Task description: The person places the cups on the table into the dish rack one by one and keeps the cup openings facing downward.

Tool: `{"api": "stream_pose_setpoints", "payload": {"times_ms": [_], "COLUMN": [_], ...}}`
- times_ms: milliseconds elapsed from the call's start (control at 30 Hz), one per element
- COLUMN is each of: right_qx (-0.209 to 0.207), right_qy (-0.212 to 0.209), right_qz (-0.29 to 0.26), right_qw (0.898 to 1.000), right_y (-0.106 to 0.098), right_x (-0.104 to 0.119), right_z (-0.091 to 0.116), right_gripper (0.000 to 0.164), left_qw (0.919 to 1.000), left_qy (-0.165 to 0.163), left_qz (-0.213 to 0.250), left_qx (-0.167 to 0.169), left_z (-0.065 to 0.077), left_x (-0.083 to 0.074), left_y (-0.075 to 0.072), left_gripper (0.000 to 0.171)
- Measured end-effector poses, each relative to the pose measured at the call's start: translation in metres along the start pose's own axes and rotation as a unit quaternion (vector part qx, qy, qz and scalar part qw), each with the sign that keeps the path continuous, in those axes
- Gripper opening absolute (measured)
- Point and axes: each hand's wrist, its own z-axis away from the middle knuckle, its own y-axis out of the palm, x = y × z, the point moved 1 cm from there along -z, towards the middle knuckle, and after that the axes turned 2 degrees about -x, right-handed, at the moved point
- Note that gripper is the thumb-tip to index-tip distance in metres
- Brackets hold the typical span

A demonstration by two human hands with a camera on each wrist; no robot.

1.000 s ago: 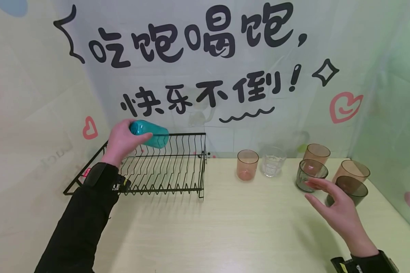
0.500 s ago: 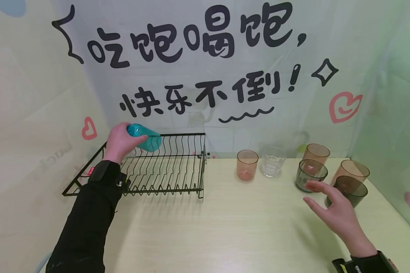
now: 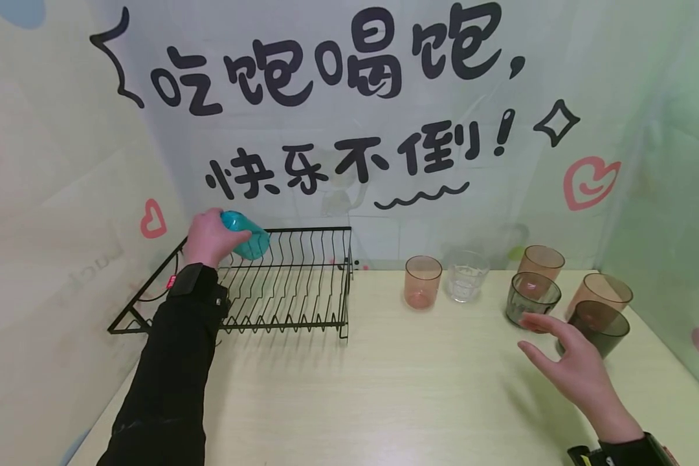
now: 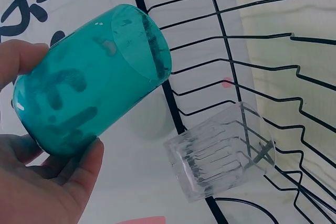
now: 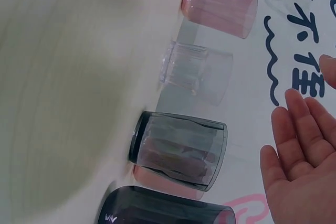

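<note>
My left hand [image 3: 211, 238] grips a teal see-through cup [image 3: 250, 239] by its base end, above the left back part of a black wire dish rack [image 3: 291, 278]. The cup is tilted, its rim pointing down and to the right. In the left wrist view a clear glass [image 4: 220, 153] sits in the rack, close to the teal cup [image 4: 100, 77]. At the right, my right hand [image 3: 582, 372] hovers with fingers spread and holds nothing. Nearest to it are a grey ribbed glass [image 3: 530, 304] and a dark glass [image 3: 602, 330], which the hand partly overlaps.
Two amber glasses [image 3: 543, 259] [image 3: 597, 289] stand behind the grey and dark ones. Left of them, a clear tumbler [image 3: 466, 281] and a pinkish cup [image 3: 422, 285] stand by the back wall. A printed cloth [image 3: 326, 213] covers the walls around the pale table [image 3: 396, 401].
My left hand has brought the teal cup a little left and lower over the rack, its rim tipping further down. My right hand has hardly moved.
</note>
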Motion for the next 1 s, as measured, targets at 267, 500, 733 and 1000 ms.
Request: {"api": "stream_pose_setpoints", "payload": {"times_ms": [267, 500, 733, 1000], "right_qx": [-0.011, -0.014, -0.016, -0.027], "right_qy": [-0.029, -0.05, -0.063, -0.065], "right_qz": [0.013, 0.064, 0.086, 0.08], "right_qw": [0.999, 0.997, 0.994, 0.994], "right_y": [0.0, -0.001, -0.008, -0.014], "right_x": [-0.004, -0.006, -0.005, -0.004], "right_z": [0.0, -0.001, -0.003, -0.003], "right_gripper": [0.048, 0.051, 0.051, 0.05], "left_qw": [0.9993, 0.9977, 0.9964, 0.993], "left_qy": [-0.019, -0.021, -0.037, -0.063], "left_qz": [-0.033, -0.063, -0.076, -0.099], "left_qx": [-0.008, -0.015, -0.009, 0.011], "left_z": [-0.004, -0.007, -0.008, -0.011], "left_x": [0.002, 0.01, 0.014, 0.014], "left_y": [0.008, 0.018, 0.024, 0.027], "left_gripper": [0.07, 0.071, 0.072, 0.067]}}
